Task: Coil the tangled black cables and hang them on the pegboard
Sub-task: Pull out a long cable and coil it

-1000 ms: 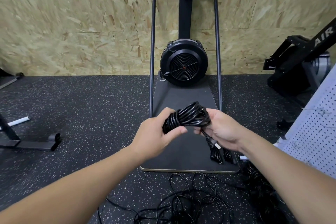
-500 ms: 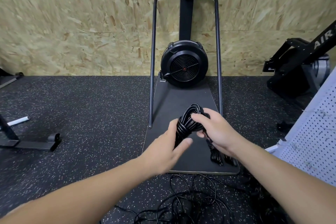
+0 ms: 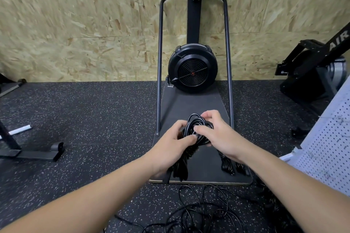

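- The coiled black cable bundle (image 3: 197, 128) hangs in front of the fan machine (image 3: 192, 71), above its black base board (image 3: 191, 104).
- The left hand (image 3: 171, 147) grips the bundle's left side, fingers curled round the strands.
- The right hand (image 3: 219, 136) pinches the top loops, thumb and fingers closed on them.
- 2 plug ends (image 3: 228, 166) dangle under the right wrist.
- Loose tangled cables (image 3: 198, 212) lie on the floor near that board's front edge.
- The white pegboard (image 3: 329, 149) stands right of it.

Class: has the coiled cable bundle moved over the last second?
Yes. The coiled cable bundle turned from lying crosswise to more upright, staying over the black platform.
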`<state>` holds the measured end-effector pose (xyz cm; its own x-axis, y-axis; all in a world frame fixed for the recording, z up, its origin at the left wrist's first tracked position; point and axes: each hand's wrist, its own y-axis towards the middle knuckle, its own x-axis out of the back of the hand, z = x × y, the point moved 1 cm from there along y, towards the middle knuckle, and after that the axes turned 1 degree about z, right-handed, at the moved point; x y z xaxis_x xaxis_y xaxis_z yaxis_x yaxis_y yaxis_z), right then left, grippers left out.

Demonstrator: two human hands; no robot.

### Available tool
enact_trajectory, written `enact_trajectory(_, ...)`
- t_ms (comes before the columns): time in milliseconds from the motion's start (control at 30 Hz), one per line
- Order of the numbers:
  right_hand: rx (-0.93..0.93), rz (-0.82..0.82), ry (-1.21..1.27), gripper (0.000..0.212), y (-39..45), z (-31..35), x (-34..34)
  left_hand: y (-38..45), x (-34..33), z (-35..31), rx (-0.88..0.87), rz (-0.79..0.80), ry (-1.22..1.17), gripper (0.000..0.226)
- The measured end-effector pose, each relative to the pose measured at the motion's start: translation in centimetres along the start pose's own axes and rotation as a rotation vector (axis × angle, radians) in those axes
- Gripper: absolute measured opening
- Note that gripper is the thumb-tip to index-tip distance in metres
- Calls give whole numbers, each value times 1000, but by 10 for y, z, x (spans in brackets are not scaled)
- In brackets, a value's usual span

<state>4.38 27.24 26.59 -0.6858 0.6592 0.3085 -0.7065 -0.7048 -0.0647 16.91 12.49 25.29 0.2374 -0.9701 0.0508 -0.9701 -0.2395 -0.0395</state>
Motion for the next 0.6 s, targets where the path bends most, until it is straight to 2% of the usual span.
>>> enact_trajectory(167,24,33,49,71,0,-5,-1,2,5,-6,128,154,-161,34)
enact_trajectory(367,27,-39,200,70,6,-3,-7,9,-3,-13,113,128,-176,24)
enact_trajectory(533,85,-54,102,30,8,-3,-5,20,2,-12,124,108,-225,23)
enact_trajectory(600,61,-86,79,21,13,-7,-6,26,1,-10,126,74,-216,24)
